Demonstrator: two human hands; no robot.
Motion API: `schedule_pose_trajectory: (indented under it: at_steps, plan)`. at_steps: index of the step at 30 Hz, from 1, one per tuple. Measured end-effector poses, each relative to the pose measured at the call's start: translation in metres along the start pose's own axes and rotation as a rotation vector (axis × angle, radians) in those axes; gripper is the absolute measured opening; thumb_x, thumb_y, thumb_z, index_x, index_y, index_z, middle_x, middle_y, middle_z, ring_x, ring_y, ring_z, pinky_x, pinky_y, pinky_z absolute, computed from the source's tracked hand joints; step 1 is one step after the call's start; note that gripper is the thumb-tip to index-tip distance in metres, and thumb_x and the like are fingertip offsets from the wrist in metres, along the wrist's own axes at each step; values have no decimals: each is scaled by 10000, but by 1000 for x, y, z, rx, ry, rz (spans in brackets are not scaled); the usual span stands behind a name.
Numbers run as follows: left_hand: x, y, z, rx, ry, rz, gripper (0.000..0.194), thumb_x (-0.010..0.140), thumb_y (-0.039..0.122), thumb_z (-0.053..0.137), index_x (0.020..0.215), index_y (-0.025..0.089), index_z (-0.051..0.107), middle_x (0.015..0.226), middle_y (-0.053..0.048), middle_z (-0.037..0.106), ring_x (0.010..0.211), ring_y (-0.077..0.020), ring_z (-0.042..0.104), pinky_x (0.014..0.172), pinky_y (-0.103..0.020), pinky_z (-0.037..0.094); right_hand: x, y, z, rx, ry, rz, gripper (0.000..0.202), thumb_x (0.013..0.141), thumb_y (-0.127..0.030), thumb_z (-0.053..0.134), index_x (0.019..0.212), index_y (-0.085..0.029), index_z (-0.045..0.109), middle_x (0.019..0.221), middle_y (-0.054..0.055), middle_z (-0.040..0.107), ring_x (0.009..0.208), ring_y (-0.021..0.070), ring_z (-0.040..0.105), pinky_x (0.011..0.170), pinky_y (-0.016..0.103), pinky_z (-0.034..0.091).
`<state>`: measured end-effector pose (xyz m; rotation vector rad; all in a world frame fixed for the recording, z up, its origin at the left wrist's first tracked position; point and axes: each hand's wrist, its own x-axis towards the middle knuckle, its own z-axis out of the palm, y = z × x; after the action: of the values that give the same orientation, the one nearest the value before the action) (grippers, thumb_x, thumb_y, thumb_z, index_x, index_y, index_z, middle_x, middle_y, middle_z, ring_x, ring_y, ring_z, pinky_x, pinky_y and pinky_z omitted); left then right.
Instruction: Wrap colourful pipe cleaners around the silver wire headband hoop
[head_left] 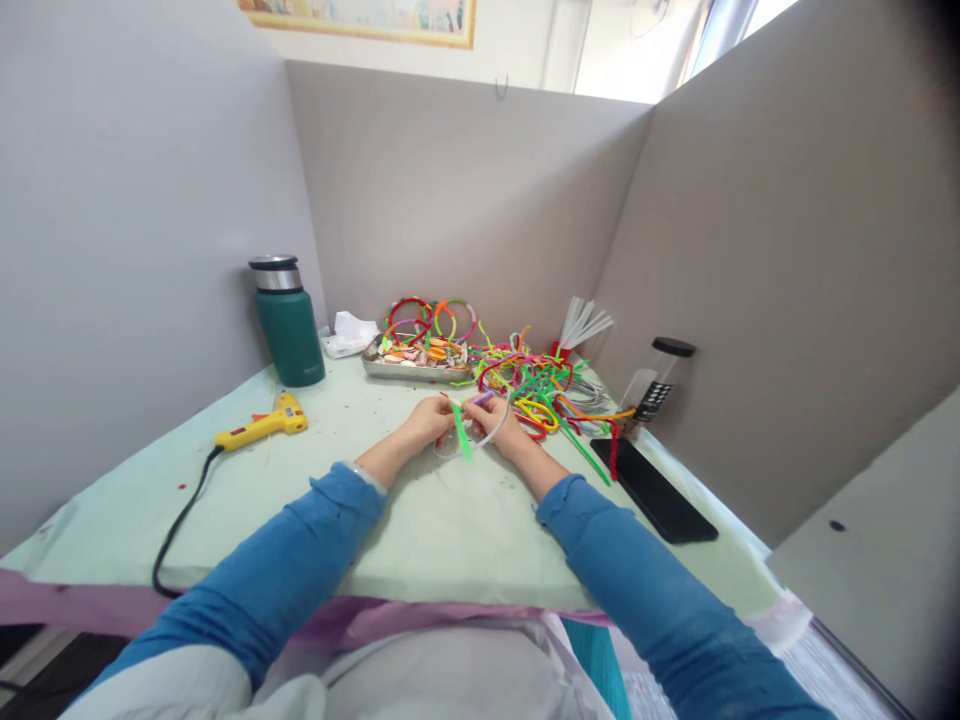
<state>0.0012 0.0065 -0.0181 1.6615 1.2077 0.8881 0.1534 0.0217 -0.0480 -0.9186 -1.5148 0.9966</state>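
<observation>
Close together over the middle of the table, my left hand (430, 420) and my right hand (498, 424) are both closed around a thin pale hoop (489, 437). A bright green fuzzy strip (462, 436), which looks like a pipe cleaner, hangs between them from the hoop's far side. A short purple wrapped stretch (480, 398) shows by my right fingers, and a bit of red by my left fingertips. The fingers partly hide the hoop, so I cannot tell exactly how the green strip is attached.
A tangle of coloured pipe cleaners (536, 375) lies beyond my right hand. Behind are a metal tray (420, 374) with wrapped hoops (409, 318). A green bottle (289, 335) and yellow glue gun (262, 425) are left; a black phone (656, 490) and clear jar (660, 385) right.
</observation>
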Motion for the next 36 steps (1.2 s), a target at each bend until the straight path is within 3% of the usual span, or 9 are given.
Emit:
schedule_pose_trajectory:
  at_steps: [4,12,22,30,36]
  plan:
    - [3,-3,0,136,83,52,197,783,322,617,705,144,583,472,54,508,327,-56,394,380,-194,281,-1,-4,0,-11,7,-16,311,701,-458,655,646,-159,592,487,-21,505,427,91,413,417,224,314]
    - [5,-4,-2,422,111,131,164,795,289,571,731,152,634,539,18,588,388,-89,468,460,-213,342,2,5,-1,-17,-13,-9,334,710,-471,652,628,-156,576,448,-27,483,394,90,403,405,226,295]
    - [0,3,-1,754,234,241,152,796,262,566,845,167,674,806,-76,692,755,-189,613,647,-241,383,2,1,1,-30,-1,-37,334,687,-478,668,625,-158,593,509,-13,514,444,97,425,435,238,332]
    - [0,-1,-1,811,254,260,202,819,314,552,916,180,667,853,-86,702,796,-203,622,667,-254,373,2,2,3,-91,30,-27,340,714,-488,647,611,-171,580,467,-15,493,419,102,418,409,232,312]
    - [-2,2,0,834,274,288,206,839,340,535,839,188,673,808,-85,692,763,-199,613,645,-251,358,-3,-9,3,-120,27,-47,383,701,-511,659,537,-188,533,436,-21,460,416,104,402,405,238,304]
